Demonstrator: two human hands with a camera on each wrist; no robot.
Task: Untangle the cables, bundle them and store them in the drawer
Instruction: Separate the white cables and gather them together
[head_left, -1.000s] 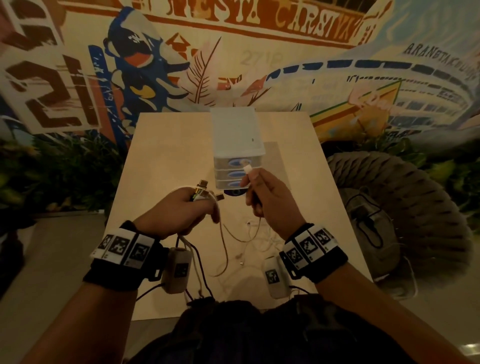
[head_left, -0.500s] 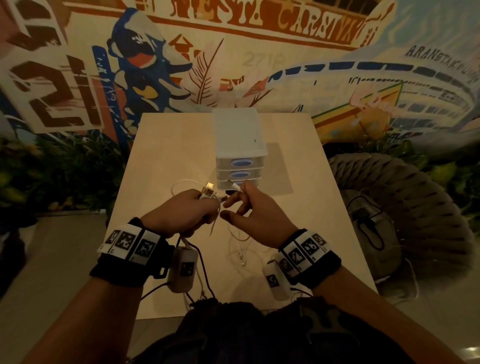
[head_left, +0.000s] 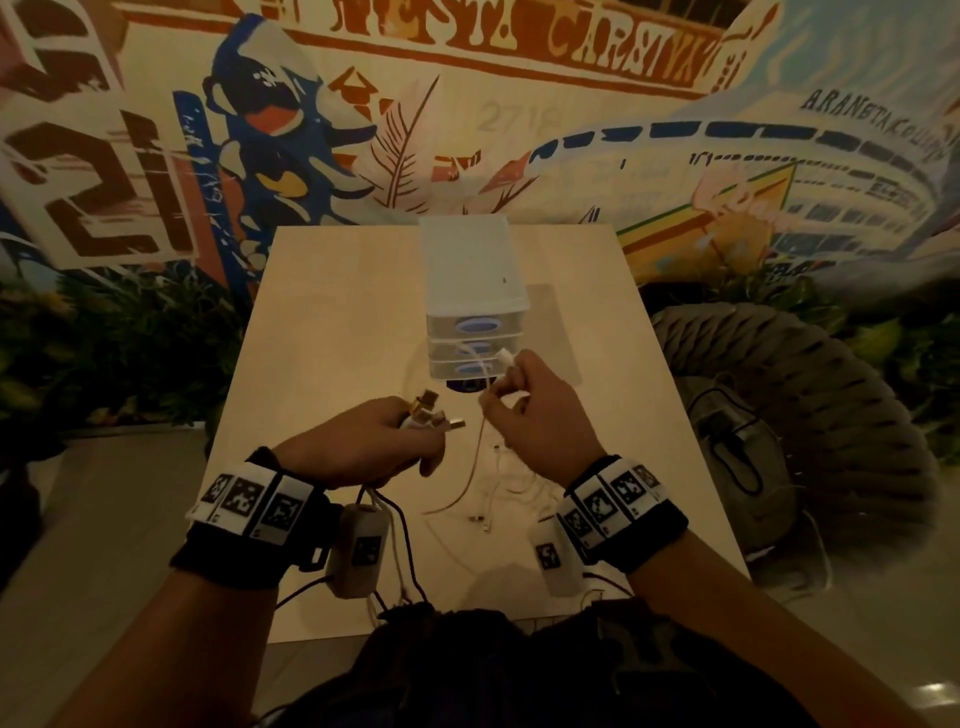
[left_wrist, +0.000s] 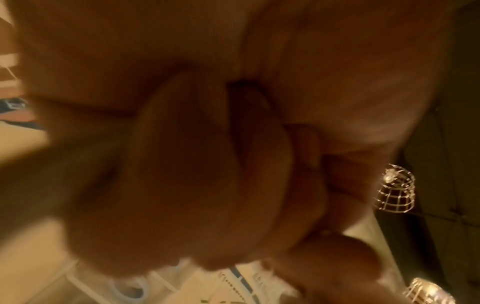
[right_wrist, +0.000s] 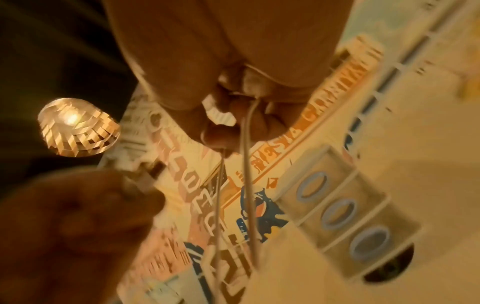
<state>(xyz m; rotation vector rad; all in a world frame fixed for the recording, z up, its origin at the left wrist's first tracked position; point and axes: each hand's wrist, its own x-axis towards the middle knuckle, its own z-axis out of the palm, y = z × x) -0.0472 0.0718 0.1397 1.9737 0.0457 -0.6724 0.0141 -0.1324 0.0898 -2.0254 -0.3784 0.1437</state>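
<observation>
My left hand (head_left: 395, 436) grips a cluster of cable ends, their USB plugs (head_left: 434, 413) sticking out past the fingers. My right hand (head_left: 519, 400) pinches a white cable (head_left: 475, 462) just below its white plug (head_left: 503, 357), raised in front of the drawers. In the right wrist view the right hand (right_wrist: 233, 115) holds that cable (right_wrist: 245, 174), which hangs down in two strands. More white cable (head_left: 498, 488) lies tangled on the table between my wrists. The left wrist view shows only my curled fingers (left_wrist: 207, 164), blurred. The small white drawer unit (head_left: 470, 291) has three closed drawers.
The light wooden table (head_left: 332, 332) stands against a painted mural wall. A round woven chair (head_left: 810, 426) sits right of the table with a dark cable on it. Lit pendant lamps (right_wrist: 75, 127) show in the wrist views.
My hands were together half a second ago and have now parted. The right hand has lifted up and right with the white plug, drawing its cable away from the left hand's bunch.
</observation>
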